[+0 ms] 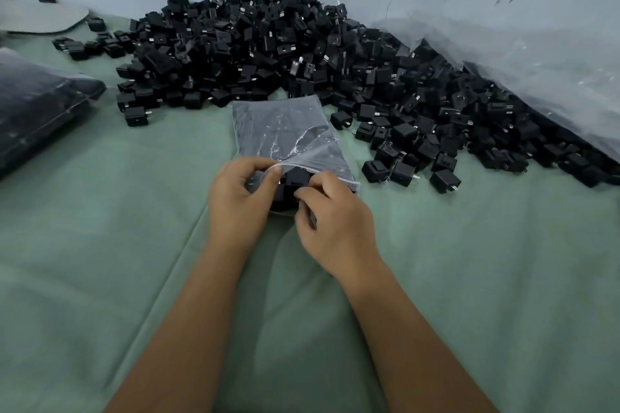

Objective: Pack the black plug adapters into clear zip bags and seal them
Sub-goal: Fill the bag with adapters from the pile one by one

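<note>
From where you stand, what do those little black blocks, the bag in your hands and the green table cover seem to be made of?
The black blocks look like matte moulded plastic, with small shiny prongs that are likely metal. The bag looks like thin clear plastic film: it is see-through, creased and glossy. The green cover seems to be woven cloth, dull and lying in soft folds.

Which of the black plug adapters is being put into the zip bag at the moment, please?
The adapter at the zip bag's open mouth, between the left hand and right hand. All the others lie loose in the pile behind.
</note>
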Tool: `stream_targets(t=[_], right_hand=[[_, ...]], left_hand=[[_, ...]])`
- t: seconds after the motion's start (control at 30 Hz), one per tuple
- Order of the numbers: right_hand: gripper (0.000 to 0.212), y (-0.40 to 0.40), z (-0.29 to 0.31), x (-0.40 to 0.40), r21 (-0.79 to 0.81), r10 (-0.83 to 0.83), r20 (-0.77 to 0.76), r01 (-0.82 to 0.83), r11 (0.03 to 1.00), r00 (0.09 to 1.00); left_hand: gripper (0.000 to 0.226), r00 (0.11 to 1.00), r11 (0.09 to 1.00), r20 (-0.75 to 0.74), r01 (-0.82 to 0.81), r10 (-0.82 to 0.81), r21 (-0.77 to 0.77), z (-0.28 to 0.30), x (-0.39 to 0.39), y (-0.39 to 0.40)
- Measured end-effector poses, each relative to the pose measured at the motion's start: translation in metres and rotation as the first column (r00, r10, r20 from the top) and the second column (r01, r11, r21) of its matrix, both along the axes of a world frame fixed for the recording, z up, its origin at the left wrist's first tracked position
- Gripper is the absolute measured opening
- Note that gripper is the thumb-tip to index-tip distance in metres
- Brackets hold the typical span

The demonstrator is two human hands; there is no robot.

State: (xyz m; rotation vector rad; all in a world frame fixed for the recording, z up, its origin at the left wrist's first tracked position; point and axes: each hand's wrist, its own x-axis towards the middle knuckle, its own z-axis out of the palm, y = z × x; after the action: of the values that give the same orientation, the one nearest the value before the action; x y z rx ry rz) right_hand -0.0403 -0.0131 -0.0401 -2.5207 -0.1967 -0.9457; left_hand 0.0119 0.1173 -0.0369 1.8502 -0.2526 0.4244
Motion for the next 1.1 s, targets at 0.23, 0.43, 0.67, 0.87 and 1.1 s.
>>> stream_targets(t=[0.23,0.43,0.67,0.87,1.1], right_hand=[[0.018,0.002,0.002,0.000,-0.045,-0.122,-0.022,0.121,0.992,0.992],[0.014,0.001,0.002,0.002,-0.026,-0.172,-0.029,0.172,0.985,0.985],[0.014,0.003,0.003,0.000,-0.013,-0.162,-0.103,0.161,0.987,0.981],[0.030,0.006,0.007,0.001,0.014,-0.105,-0.210,0.110,0.994,0.972],[0.046,0.014,0.011,0.015,-0.151,-0.099,-0.409,0.040,0.988,0.907]], left_hand=[[0.007,0.999,0.997,0.016,0.036,-0.037,0.066,-0.002,0.002,0.001],[0.007,0.997,0.986,0.060,0.037,-0.047,0.164,-0.001,0.002,0.001],[0.018,0.974,0.963,0.221,-0.013,-0.049,0.270,0.001,0.001,0.000],[0.015,0.918,0.957,0.394,-0.087,-0.031,0.277,-0.003,0.002,-0.002],[0.014,0.901,0.957,0.432,-0.100,-0.030,0.273,-0.003,0.001,-0.004]])
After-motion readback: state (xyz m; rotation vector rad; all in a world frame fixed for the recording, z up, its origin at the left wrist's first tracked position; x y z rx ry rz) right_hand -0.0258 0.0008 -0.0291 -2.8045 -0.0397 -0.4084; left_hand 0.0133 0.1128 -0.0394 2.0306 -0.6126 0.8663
